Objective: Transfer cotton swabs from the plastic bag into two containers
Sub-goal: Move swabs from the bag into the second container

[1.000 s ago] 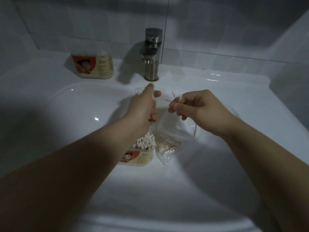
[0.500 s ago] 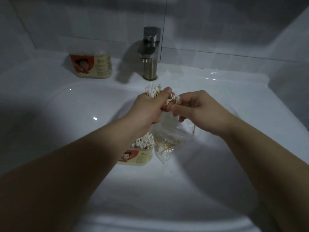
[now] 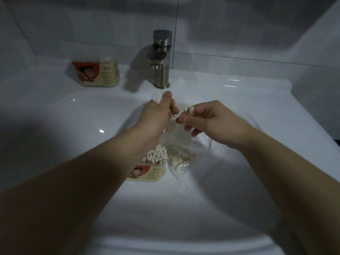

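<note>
Reference landmark: the brushed-metal tap (image 3: 161,57) at the back of the white ceramic basin (image 3: 73,126).

**Hands**
- Left hand (image 3: 156,115): directly in front of the tap. Its fingers are curled round a bundle of white-tipped, wooden-stemmed cotton swabs (image 3: 157,98), with the tips pointing toward the tap.
- Right hand (image 3: 211,124): in front of the tap and slightly to its right. Thumb and forefinger pinch a pair of swabs (image 3: 189,109); the other fingers are loosely bent. Whether they also hold the bag cannot be determined.

**Task items**
- Clear, crumpled plastic bag (image 3: 182,150): in the basin in front of the tap, below the right hand. A layer of swabs remains in its lower part.
- Near container (image 3: 147,172), a beige rounded plastic box with a red picture label: in front of the tap, just beside the bag. It is packed with upright swabs.
- Far container (image 3: 97,73), same type: on the ledge left of the tap. Only a few tips show at its rim.

**Status (assessment)**
The near container appears almost full and the far container largely unfilled. Still to do: deposit both held lots and empty the bag, probably into the far container.
</note>
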`<state>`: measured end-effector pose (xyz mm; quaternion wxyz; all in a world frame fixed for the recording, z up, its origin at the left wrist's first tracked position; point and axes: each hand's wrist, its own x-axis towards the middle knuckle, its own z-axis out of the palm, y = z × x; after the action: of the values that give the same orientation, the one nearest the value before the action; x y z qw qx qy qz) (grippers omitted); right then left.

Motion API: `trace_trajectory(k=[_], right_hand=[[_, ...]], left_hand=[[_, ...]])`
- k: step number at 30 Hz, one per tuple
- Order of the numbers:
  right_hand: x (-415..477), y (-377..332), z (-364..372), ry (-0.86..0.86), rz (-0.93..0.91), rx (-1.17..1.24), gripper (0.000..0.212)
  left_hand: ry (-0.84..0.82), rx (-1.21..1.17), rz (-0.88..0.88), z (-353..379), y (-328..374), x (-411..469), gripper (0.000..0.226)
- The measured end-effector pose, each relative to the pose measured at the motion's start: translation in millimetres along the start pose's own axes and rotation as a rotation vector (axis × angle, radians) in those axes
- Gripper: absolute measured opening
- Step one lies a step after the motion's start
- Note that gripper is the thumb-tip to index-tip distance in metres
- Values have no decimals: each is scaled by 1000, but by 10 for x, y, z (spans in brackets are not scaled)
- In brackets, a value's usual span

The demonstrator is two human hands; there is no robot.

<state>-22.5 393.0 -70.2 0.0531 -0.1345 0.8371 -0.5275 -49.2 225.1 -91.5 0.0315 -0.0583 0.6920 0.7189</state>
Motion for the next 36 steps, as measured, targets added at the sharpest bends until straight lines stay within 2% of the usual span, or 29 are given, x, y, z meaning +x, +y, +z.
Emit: trace_trajectory(k=[3, 5, 9, 10, 13, 17, 23, 26, 28, 30, 36], right_hand=[[13, 2, 7, 26, 44, 50, 14], [21, 10, 6, 47, 66, 67, 17], [12, -24, 54, 97, 52, 214, 15], [10, -40, 68, 110, 47, 269, 22], [18, -43, 87, 102, 48, 309, 67], [23, -1, 107, 31, 23, 165, 82], [46, 33, 123, 37, -91, -231, 82], [43, 30, 114, 76, -163, -305, 99], [44, 32, 99, 39, -227, -293, 115], [53, 53, 96, -19, -316, -381, 125], [93, 14, 94, -58, -367, -740, 115]], left_hand=[[131, -99, -22, -55, 43, 71, 34], [162, -139, -36, -64, 67, 87, 34], [25, -163, -40, -57, 76, 35, 34], [-30, -129, -29, -51, 72, 13, 37], [-148, 4, 39, -30, 61, -56, 38], [-122, 98, 101, 31, 38, -111, 23], [-23, 148, 39, 33, 56, -87, 48], [-61, 69, 14, 49, 96, -101, 44], [-119, 58, -5, 67, 99, -121, 42], [-203, -14, -47, 93, 83, -159, 36], [-288, -92, -181, 103, 59, -242, 27]])
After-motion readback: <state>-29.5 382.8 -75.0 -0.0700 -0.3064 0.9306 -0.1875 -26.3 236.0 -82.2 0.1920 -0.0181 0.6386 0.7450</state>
